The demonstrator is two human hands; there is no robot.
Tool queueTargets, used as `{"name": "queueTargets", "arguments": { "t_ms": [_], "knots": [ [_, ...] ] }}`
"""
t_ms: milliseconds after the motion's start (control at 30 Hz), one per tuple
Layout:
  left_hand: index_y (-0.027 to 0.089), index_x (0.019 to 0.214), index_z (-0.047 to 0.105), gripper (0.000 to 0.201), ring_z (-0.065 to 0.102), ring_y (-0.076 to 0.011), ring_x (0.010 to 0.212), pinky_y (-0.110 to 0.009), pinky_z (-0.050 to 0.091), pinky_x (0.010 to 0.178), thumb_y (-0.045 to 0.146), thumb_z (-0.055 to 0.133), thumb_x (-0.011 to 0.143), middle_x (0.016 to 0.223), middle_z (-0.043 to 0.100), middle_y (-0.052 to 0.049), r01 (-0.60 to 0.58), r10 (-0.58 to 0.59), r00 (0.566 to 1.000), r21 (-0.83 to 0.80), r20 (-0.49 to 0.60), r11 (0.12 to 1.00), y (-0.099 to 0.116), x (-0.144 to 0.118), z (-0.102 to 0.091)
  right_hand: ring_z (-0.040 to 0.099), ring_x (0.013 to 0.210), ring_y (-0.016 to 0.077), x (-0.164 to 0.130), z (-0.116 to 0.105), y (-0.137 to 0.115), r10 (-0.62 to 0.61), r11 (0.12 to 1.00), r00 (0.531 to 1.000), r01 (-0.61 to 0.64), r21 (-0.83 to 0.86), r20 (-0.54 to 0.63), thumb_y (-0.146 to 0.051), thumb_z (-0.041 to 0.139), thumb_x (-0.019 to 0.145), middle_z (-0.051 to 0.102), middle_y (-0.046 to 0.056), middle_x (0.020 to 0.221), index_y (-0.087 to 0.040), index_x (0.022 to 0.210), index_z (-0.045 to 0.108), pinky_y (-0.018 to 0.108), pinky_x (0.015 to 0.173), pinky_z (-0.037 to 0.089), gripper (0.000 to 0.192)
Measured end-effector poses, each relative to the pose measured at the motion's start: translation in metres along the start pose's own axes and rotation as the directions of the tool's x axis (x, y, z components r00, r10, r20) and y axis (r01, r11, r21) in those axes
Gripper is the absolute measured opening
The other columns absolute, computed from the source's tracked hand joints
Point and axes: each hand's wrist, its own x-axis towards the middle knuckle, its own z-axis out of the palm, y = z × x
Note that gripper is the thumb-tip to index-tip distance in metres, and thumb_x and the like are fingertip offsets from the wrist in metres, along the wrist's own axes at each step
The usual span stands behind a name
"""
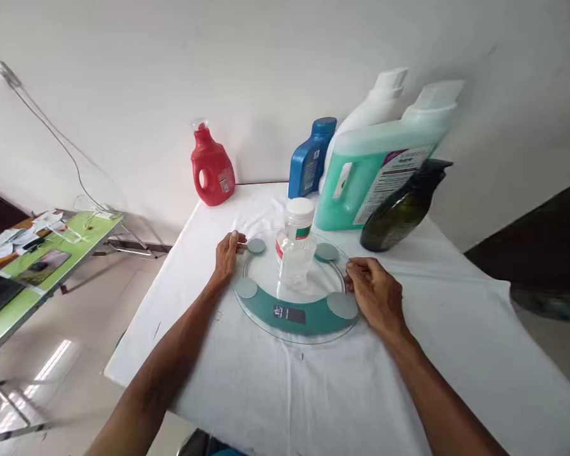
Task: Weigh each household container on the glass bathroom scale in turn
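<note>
Glass, round and clear with a teal band along its near edge, makes up the scale (294, 288) lying flat on the white-clothed desk (313, 386); we hold it from both sides. Our left hand (227, 255) rests at its far-left rim, fingers curled loosely together against the edge beside a grey pad; our right hand (374, 292) meets the right rim, fingers bent and gathered at the edge, though we cannot tell how firmly either one grips. A clear bottle (295, 244) with a white cap and a red and green label stands upright on the middle of the scale, between our hands and touching neither.

Farther back on the desk, a dark green spray bottle (401, 209) leans just right of the scale; behind it stand a big mint-green jug (375, 171), a white jug (368, 111) and a blue bottle (308, 158), all close together near the wall; a red detergent bottle (212, 166) stands apart at the far left. Off to the left, well away, a green table (38, 266) carries papers.
</note>
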Motion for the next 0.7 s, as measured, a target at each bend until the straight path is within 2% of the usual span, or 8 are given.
{"name": "queueTargets", "arguments": {
  "t_ms": [333, 700],
  "knots": [
    [0.019, 0.097, 0.076, 0.084, 0.079, -0.0269, 0.089, -0.041, 0.064, 0.083, 0.094, 0.039, 0.099, 0.104, 0.083, -0.015, -0.01, 0.01, 1.0, 0.017, -0.004, 1.0, 0.0, -0.001, -0.001, 0.072, 0.067, 0.0282, 0.0, 0.001, 0.004, -0.066, 0.998, 0.998, 0.066, 0.021, -0.015, -0.062, 0.058, 0.082, 0.073, 0.004, 0.072, -0.029, 0.096, 0.064, 0.042, 0.072, 0.058, 0.036],
    [0.02, 0.096, 0.077, 0.086, 0.079, -0.0267, 0.088, -0.042, 0.063, 0.084, 0.097, 0.039, 0.096, 0.103, 0.082, -0.015, -0.013, 0.013, 1.0, 0.037, -0.014, 0.999, 0.001, -0.001, -0.001, 0.071, 0.067, 0.0292, 0.004, 0.006, 0.014, -0.131, 0.991, 0.991, 0.131, 0.001, -0.033, -0.069, 0.054, 0.085, 0.072, 0.005, 0.072, -0.029, 0.094, 0.061, 0.046, 0.078, 0.058, 0.042]
  ]
}}
